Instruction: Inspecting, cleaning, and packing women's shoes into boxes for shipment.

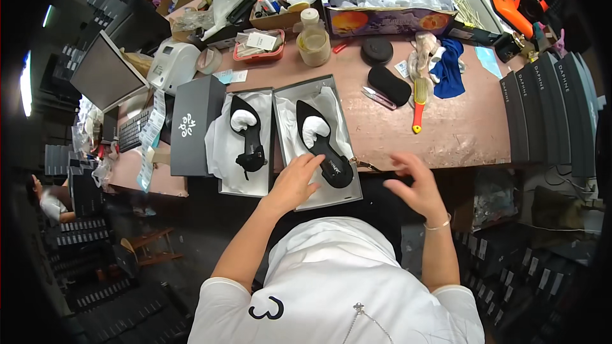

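A black pointed shoe [336, 169] with white stuffing paper [313, 129] in its toe lies in a paper-lined grey box [349, 195] before me. My left hand [292, 183] is at this shoe's left side, thumb and fingers apart; whether it touches the shoe I cannot tell. From the shoe's right side a thin dark strap [368, 165] stretches out over the box edge. Just right of the strap's end, my right hand [417, 186] hovers with fingers spread, holding nothing. The matching shoe [252, 158] rests in the tray [258, 183] to the left.
A dark grey box lid [196, 114] leans left of the trays. Behind lie a brush [419, 105], a black pad [389, 85], a blue cloth [450, 70] and a bottle [313, 44]. Upright grey shoeboxes [542, 108] line the right edge; a monitor [109, 71] stands left.
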The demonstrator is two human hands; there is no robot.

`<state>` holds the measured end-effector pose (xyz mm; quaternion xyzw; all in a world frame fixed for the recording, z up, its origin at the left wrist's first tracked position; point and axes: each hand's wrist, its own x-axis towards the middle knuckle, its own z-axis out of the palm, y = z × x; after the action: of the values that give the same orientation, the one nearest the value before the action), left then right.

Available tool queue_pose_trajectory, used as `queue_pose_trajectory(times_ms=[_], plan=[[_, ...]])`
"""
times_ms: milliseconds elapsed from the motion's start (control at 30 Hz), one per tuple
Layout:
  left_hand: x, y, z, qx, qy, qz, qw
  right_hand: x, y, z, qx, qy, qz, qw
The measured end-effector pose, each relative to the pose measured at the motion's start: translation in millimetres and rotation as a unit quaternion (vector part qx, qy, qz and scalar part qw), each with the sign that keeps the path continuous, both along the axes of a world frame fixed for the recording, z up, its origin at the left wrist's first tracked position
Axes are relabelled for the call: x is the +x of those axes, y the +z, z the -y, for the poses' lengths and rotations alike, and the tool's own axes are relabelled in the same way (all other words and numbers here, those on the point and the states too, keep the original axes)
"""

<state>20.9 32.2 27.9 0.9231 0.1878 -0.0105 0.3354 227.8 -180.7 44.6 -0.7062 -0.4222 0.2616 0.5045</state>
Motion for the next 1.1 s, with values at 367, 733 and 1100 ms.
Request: queue_pose_trajectory(times_ms=[367,733,1100], plan=[[41,-19,-45,0.005,-0.072,0.251,0.965,-17,23,-46,-0.079,0.006,0.12,0.99],[-24,114,-88,-0.482,0.256,0.533,0.647,-74,-108,-115,-0.203,0.375,0.361,0.829],[-39,95,-103,-0.658,0.312,0.507,0.461,-28,79,-71,-0.107,0.178,0.169,0.963]])
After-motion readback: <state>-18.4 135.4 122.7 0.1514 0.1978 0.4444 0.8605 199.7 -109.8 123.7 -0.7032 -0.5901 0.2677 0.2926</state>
